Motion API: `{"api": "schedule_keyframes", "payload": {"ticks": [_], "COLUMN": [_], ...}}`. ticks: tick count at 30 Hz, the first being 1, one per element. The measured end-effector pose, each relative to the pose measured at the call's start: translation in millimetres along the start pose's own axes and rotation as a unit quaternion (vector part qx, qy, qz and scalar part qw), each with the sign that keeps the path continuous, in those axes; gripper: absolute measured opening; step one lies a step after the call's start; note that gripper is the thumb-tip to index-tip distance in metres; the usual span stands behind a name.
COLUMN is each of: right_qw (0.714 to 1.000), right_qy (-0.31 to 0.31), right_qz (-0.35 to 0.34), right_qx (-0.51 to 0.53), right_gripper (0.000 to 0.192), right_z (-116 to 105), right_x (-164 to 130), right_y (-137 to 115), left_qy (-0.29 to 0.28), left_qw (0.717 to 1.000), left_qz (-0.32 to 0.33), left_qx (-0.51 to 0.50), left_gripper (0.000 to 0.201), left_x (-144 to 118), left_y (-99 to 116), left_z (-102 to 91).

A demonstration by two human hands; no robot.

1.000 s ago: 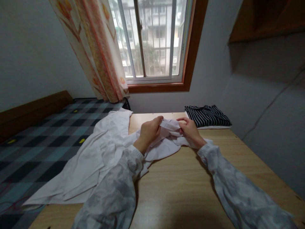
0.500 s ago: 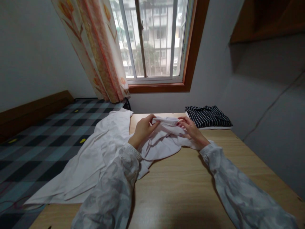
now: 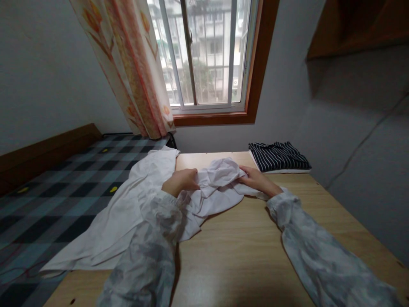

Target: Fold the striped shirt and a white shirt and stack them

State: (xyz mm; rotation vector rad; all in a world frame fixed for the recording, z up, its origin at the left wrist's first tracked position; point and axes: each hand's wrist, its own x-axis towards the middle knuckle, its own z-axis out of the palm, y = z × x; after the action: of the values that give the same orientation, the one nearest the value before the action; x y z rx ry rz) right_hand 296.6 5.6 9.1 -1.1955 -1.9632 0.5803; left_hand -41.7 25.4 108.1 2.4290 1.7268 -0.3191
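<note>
A crumpled white garment (image 3: 128, 213) lies across the left part of the wooden table (image 3: 230, 264) and hangs toward the bed side. Its kind does not show clearly; a bunched part of it (image 3: 222, 177) is raised between my hands. My left hand (image 3: 181, 181) is closed on the left side of that bunched cloth, its fingertips partly hidden. On the right, the thumb and fingers of my right hand (image 3: 257, 179) pinch the edge of the same bunch. Loose white folds lie on the table below both hands.
Folded black-and-white striped clothing (image 3: 279, 157) lies on a white folded layer at the table's back right. A bed with a checked cover (image 3: 79, 179) adjoins the left side. Behind are a floral curtain (image 3: 128, 64) and a window (image 3: 207, 55). A wooden shelf (image 3: 361, 30) juts out upper right.
Both hands have come down toward me, the left also moving leftward. The cloth stretched flat between them is now a rounded, puffed bunch.
</note>
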Motion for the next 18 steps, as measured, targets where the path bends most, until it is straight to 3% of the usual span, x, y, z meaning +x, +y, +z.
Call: {"api": "schedule_keyframes", "payload": {"ticks": [1, 3, 5, 7, 9, 13, 15, 18], "right_qw": [1.0, 0.997, 0.992, 0.982, 0.971, 0.958, 0.959, 0.961], "right_qy": [0.013, 0.056, 0.111, 0.164, 0.199, 0.18, 0.152, 0.121], "right_qz": [0.017, 0.046, 0.06, 0.069, 0.094, 0.168, 0.194, 0.216], "right_qx": [-0.011, -0.014, 0.017, 0.059, 0.094, 0.144, 0.141, 0.12], "right_gripper": [0.034, 0.041, 0.046, 0.049, 0.054, 0.065, 0.068, 0.07], "right_z": [0.0, -0.6, -2.1, -4.6, -8.4, -21.6, -32.4, -55.0], "right_x": [0.0, 1.1, 3.9, 8.6, 14.3, 24.6, 27.2, 26.4], "right_y": [0.6, 1.2, 1.5, 1.2, -0.1, -8.1, -14.2, -21.7], "left_qy": [-0.006, 0.016, 0.088, 0.162, 0.194, 0.144, 0.116, 0.121], "left_qw": [1.0, 0.999, 0.994, 0.98, 0.969, 0.979, 0.986, 0.989], "left_qz": [0.006, 0.026, 0.06, 0.107, 0.141, 0.14, 0.12, 0.08], "left_qx": [-0.002, -0.013, -0.025, -0.038, -0.05, -0.027, -0.004, -0.01], "left_gripper": [0.056, 0.063, 0.068, 0.06, 0.053, 0.055, 0.043, 0.019], "left_x": [-0.2, -1.7, -4.7, -8.6, -12.4, -17.4, -18.5, -18.8], "left_y": [1.1, 1.9, 3.0, 7.0, 15.1, 37.8, 45.2, 43.0], "left_z": [0.2, -0.7, -3.2, -5.1, -3.3, 13.5, 22.2, 24.1]}}
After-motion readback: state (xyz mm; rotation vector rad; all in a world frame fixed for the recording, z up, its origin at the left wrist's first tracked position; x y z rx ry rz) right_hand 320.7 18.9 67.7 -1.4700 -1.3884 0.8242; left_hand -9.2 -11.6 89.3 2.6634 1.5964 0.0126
